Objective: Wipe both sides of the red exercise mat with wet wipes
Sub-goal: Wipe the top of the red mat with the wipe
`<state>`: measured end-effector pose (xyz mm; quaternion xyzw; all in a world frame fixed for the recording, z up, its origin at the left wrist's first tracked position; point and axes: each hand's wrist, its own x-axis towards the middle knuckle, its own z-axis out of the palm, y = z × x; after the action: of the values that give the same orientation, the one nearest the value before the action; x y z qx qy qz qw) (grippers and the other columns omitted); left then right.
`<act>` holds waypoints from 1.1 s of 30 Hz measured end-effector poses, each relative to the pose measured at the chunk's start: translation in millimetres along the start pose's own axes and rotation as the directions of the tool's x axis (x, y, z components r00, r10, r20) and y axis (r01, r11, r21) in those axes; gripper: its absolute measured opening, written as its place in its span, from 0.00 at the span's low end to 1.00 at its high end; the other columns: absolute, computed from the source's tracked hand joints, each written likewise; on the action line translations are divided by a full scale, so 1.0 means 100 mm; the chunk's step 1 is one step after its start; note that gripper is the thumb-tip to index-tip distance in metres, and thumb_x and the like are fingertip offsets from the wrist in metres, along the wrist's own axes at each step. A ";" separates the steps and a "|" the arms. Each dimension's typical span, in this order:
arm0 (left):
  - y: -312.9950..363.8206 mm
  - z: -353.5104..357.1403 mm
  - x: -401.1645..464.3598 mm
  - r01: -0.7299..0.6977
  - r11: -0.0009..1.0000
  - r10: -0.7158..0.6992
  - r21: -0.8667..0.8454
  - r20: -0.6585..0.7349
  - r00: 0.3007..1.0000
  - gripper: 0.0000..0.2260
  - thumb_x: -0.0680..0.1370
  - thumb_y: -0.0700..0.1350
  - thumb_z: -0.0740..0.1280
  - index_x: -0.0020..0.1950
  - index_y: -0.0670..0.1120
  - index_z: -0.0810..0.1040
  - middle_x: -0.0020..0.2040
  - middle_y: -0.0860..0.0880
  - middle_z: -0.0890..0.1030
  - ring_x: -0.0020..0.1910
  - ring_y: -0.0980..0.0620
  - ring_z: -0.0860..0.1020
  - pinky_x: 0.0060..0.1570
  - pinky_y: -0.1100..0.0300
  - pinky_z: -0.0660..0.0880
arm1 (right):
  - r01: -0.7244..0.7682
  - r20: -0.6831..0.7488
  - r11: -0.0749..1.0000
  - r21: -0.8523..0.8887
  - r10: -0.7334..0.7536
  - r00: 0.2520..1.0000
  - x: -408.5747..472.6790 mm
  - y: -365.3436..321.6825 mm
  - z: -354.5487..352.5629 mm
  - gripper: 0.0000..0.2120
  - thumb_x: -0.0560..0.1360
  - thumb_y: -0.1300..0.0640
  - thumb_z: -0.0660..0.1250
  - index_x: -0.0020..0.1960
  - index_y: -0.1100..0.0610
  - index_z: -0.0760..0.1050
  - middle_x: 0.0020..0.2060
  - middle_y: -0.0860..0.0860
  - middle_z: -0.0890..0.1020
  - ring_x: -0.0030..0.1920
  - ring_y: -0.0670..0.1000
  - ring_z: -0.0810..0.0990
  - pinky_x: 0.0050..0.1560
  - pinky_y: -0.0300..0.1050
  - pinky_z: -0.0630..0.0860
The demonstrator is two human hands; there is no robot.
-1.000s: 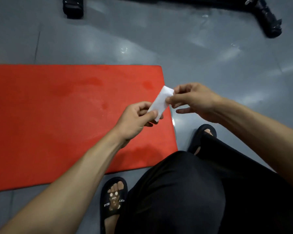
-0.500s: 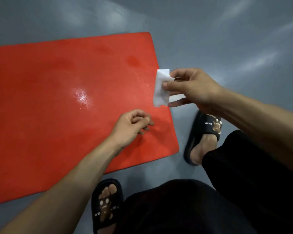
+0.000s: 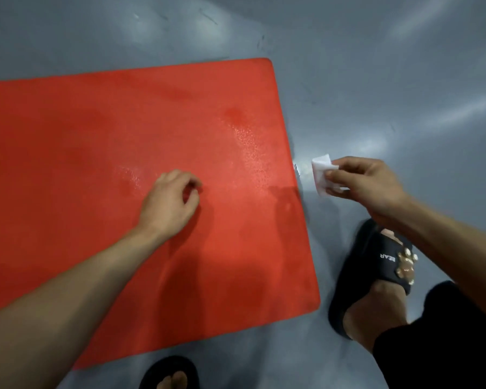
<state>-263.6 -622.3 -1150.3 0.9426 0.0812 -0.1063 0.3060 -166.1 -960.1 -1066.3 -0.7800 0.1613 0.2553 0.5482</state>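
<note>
One red exercise mat [image 3: 124,178]: flat on the grey floor [image 3: 376,80], thin, likely light and floppy, its pebbled face glistening wet in patches, so possibly slick; best taken at a corner or the short edge for turning. One wet wipe [image 3: 320,175]: small, limp, folded, pinched in the grip of the right hand [image 3: 365,186] above the floor just beside the mat's short edge. Left hand [image 3: 169,203]: over the mat, fingers loosely curled, holding nothing. Two black slippers, one [image 3: 376,265] marked BEAR.
</note>
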 end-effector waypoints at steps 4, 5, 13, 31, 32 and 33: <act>-0.21 -0.17 0.61 -0.041 0.979 0.068 0.202 -0.128 0.989 0.15 0.78 0.51 0.62 0.60 0.46 0.80 0.58 0.43 0.78 0.59 0.38 0.74 0.61 0.45 0.71 | 0.015 0.039 0.999 -0.030 -0.013 0.999 0.25 0.09 0.14 0.15 0.78 0.67 0.70 0.39 0.50 0.86 0.35 0.46 0.83 0.41 0.48 0.81 0.61 0.54 0.80; -0.25 -0.22 0.75 -0.036 0.969 0.075 0.246 -0.153 0.985 0.17 0.78 0.52 0.62 0.62 0.46 0.79 0.61 0.42 0.77 0.61 0.37 0.73 0.62 0.45 0.71 | 0.045 0.055 0.997 -0.068 -0.041 0.998 0.31 0.10 0.17 0.17 0.78 0.66 0.71 0.39 0.47 0.86 0.35 0.45 0.84 0.41 0.47 0.81 0.59 0.53 0.80; -0.61 -0.09 1.21 0.058 0.942 0.011 0.329 -0.202 0.979 0.33 0.81 0.60 0.55 0.81 0.42 0.62 0.82 0.43 0.61 0.81 0.40 0.58 0.80 0.43 0.54 | 0.285 0.102 0.932 -0.223 -0.268 0.958 0.75 0.01 0.38 0.02 0.74 0.59 0.76 0.45 0.54 0.84 0.37 0.42 0.85 0.39 0.42 0.82 0.44 0.31 0.75; -0.75 -0.04 1.33 0.036 0.942 0.073 0.335 -0.309 0.948 0.33 0.78 0.58 0.62 0.80 0.43 0.66 0.81 0.44 0.64 0.81 0.43 0.60 0.80 0.43 0.55 | 0.740 0.425 0.614 -0.276 -0.613 0.667 2.98 -1.68 2.56 0.06 0.71 0.48 0.72 0.45 0.49 0.82 0.33 0.43 0.77 0.33 0.42 0.71 0.37 0.42 0.67; -0.76 -0.04 1.33 0.035 0.942 0.077 0.335 -0.313 0.947 0.33 0.78 0.58 0.62 0.80 0.43 0.67 0.81 0.44 0.64 0.81 0.43 0.60 0.80 0.44 0.55 | 0.769 0.479 0.568 -0.294 -0.609 0.632 2.98 -1.69 2.74 0.08 0.70 0.48 0.71 0.46 0.50 0.83 0.34 0.44 0.79 0.35 0.42 0.73 0.38 0.41 0.68; -0.76 -0.04 1.33 0.031 0.942 0.080 0.333 -0.314 0.946 0.33 0.78 0.57 0.62 0.80 0.43 0.67 0.81 0.44 0.64 0.81 0.43 0.61 0.80 0.44 0.55 | 0.797 0.537 0.517 -0.312 -0.596 0.597 2.99 -1.69 2.88 0.08 0.70 0.49 0.70 0.47 0.51 0.83 0.36 0.44 0.80 0.36 0.43 0.75 0.39 0.41 0.69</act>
<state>-151.6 -547.3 -1222.6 0.9862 0.0991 0.0414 0.1259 104.6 -622.7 -1184.9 -0.8319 -0.3526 0.1810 0.3884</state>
